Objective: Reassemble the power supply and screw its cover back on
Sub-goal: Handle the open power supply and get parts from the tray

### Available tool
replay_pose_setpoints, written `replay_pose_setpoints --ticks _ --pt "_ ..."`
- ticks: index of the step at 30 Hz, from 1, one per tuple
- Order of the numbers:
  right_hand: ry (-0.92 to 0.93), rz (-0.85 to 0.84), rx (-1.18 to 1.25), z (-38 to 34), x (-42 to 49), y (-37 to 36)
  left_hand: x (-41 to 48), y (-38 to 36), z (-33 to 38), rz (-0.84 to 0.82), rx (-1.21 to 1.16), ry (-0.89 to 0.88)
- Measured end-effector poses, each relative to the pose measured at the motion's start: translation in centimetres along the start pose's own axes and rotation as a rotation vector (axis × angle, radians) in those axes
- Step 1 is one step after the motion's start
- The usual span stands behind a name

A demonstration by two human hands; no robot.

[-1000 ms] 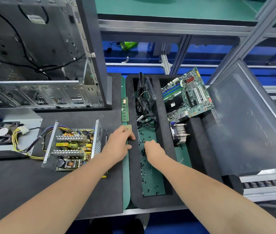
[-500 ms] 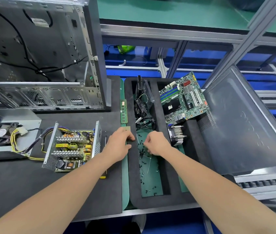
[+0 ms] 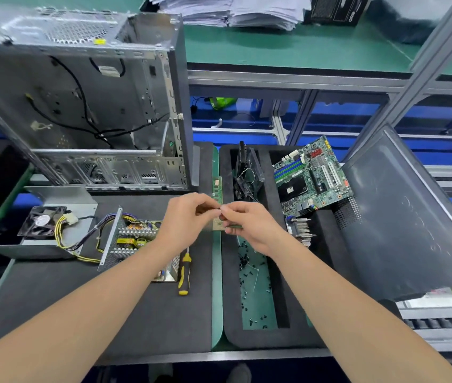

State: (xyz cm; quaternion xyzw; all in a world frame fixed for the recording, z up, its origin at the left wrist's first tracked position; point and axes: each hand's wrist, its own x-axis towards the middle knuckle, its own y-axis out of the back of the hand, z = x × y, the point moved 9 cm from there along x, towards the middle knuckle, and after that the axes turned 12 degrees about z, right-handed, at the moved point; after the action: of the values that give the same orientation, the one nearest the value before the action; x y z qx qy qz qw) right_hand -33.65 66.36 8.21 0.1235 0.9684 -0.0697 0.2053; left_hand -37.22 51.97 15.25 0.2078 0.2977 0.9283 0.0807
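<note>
Left hand (image 3: 188,221) and right hand (image 3: 249,226) fingertip to fingertip, both pinching a tiny part (image 3: 220,215), too small to identify. Cover (image 3: 64,194) with fan (image 3: 41,221) far left; open power supply (image 3: 132,236) beside it, wired to it; screwdriver (image 3: 184,275) just right; screws (image 3: 247,261) loose in tray (image 3: 230,299) further right.

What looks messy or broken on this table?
Small black screws lie scattered loose over the green floor of the foam tray. The power supply sits open with its circuit board bare, and its cover lies apart on the left. The motherboard rests tilted. Nothing looks broken.
</note>
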Motion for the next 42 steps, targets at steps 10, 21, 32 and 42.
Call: replay_pose_setpoints --ticks 10,21,32,42 --pt "-0.049 -0.047 -0.026 2.0 -1.2 -5.2 -1.8 5.3 -3.2 0.075 0.167 -0.056" --pt "-0.114 0.034 -1.03 7.6 -1.7 -8.5 -2.4 8.1 -10.2 0.002 -0.048 0.308" --pt "-0.128 0.285 -0.582 7.9 -3.5 -7.1 -1.5 8.0 -10.6 -0.132 -0.168 0.287" --pt "0.031 0.401 -0.047 6.0 -6.2 -8.1 -1.4 7.4 -11.9 -0.185 -0.324 0.367"
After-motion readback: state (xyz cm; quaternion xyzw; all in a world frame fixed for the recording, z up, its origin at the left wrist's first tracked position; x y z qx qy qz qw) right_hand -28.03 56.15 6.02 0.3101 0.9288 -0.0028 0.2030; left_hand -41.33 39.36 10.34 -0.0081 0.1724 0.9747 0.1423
